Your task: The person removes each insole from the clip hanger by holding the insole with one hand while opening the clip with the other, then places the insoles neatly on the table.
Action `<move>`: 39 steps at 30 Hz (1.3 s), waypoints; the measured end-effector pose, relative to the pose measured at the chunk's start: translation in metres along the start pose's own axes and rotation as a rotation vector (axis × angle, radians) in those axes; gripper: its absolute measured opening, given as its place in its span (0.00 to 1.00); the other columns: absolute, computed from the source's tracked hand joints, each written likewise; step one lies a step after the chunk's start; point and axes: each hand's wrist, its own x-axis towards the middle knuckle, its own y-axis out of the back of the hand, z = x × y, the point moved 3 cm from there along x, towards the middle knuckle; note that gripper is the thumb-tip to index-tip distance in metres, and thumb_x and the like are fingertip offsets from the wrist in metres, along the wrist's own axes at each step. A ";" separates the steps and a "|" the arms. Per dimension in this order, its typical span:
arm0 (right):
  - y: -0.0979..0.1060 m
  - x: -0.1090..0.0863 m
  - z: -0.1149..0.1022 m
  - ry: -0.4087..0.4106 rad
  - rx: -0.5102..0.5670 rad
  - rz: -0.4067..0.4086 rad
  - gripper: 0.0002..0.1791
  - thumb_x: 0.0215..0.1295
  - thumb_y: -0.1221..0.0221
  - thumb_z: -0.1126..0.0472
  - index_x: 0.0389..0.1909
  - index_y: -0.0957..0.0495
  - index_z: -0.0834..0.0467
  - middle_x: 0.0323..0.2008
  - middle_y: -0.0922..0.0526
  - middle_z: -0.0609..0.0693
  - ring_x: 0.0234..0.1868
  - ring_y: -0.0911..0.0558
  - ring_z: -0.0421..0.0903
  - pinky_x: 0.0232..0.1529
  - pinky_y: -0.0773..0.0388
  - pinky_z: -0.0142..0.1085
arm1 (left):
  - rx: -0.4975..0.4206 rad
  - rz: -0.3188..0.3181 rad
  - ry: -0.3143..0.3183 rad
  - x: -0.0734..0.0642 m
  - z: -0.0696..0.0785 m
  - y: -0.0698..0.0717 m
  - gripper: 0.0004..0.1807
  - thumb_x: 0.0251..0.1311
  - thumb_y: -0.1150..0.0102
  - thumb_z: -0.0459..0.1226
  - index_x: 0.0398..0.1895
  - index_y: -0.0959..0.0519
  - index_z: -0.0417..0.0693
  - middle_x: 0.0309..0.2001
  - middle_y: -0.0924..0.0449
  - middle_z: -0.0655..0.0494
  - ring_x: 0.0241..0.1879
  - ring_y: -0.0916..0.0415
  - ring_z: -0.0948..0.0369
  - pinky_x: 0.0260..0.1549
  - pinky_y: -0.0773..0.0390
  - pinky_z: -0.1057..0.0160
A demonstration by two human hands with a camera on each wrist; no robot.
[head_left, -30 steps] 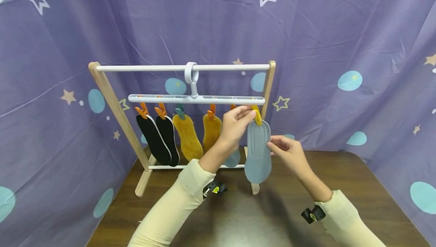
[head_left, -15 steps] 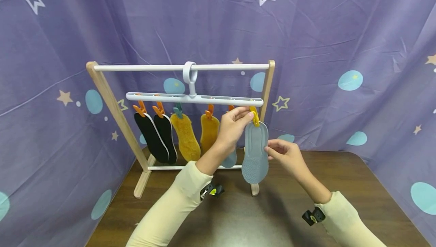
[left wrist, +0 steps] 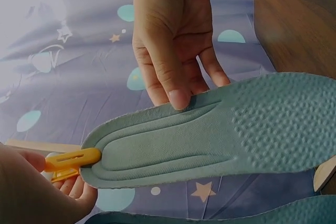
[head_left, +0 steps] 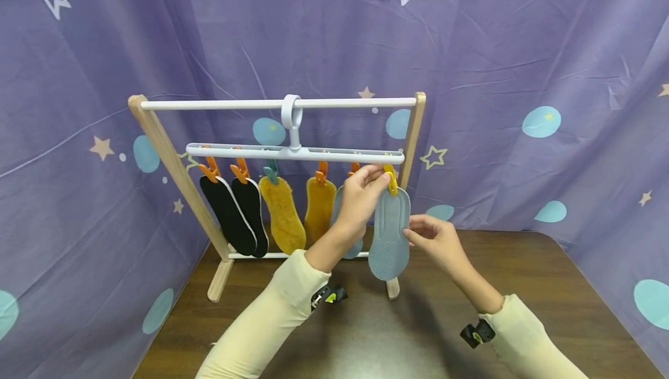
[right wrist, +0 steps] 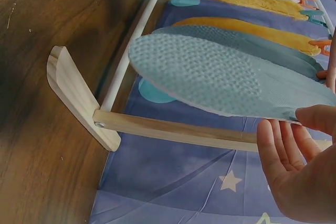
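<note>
Right hand (head_left: pixel 438 244) pinching grey-blue insole (head_left: pixel 389 242) at its 3 o'clock edge, thumb against fingers — likely steadying it. Left hand (head_left: pixel 359 198) pinching yellow clip (head_left: pixel 391 179) at insole's 12 o'clock end, probably so clip's mouth is gripping there. Insole hanging below 3 o'clock end of white hanger (head_left: pixel 245 151). Left hand partly blocking second grey-blue insole (head_left: pixel 354 250) toward 9 o'clock — mustard insoles (head_left: pixel 283 215) and black insoles (head_left: pixel 226 216) hanging beyond. Patterned curtain (head_left: pixel 486 77) spreading behind.

Rear blue insole (head_left: pixel 353 249) partly hidden behind left hand (head_left: pixel 360 198).
</note>
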 end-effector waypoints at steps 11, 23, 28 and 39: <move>-0.007 -0.002 0.002 0.012 0.037 -0.035 0.14 0.66 0.36 0.70 0.50 0.19 0.74 0.44 0.14 0.72 0.37 0.13 0.36 0.38 0.12 0.35 | -0.027 0.036 -0.012 0.002 -0.003 -0.002 0.20 0.69 0.45 0.30 0.62 0.24 0.30 0.60 0.20 0.34 0.59 0.20 0.51 0.64 0.22 0.57; -0.008 -0.002 0.002 0.003 0.043 -0.038 0.14 0.66 0.36 0.71 0.49 0.19 0.75 0.43 0.14 0.72 0.36 0.13 0.36 0.37 0.12 0.32 | -0.033 0.045 -0.029 0.000 -0.003 -0.002 0.19 0.69 0.44 0.30 0.60 0.23 0.30 0.57 0.19 0.34 0.55 0.19 0.54 0.61 0.20 0.59; -0.009 -0.002 0.001 0.009 0.042 -0.040 0.14 0.66 0.36 0.71 0.49 0.19 0.74 0.43 0.14 0.72 0.36 0.13 0.37 0.38 0.11 0.38 | -0.032 0.039 -0.039 0.000 -0.003 -0.001 0.19 0.69 0.43 0.30 0.59 0.23 0.29 0.56 0.18 0.34 0.53 0.18 0.55 0.59 0.19 0.61; -0.009 -0.001 0.004 0.005 0.034 -0.032 0.13 0.66 0.36 0.72 0.48 0.19 0.75 0.42 0.14 0.72 0.35 0.13 0.37 0.37 0.12 0.34 | -0.030 0.038 -0.028 0.001 -0.004 0.000 0.19 0.68 0.42 0.29 0.59 0.23 0.27 0.55 0.18 0.33 0.50 0.18 0.59 0.56 0.18 0.63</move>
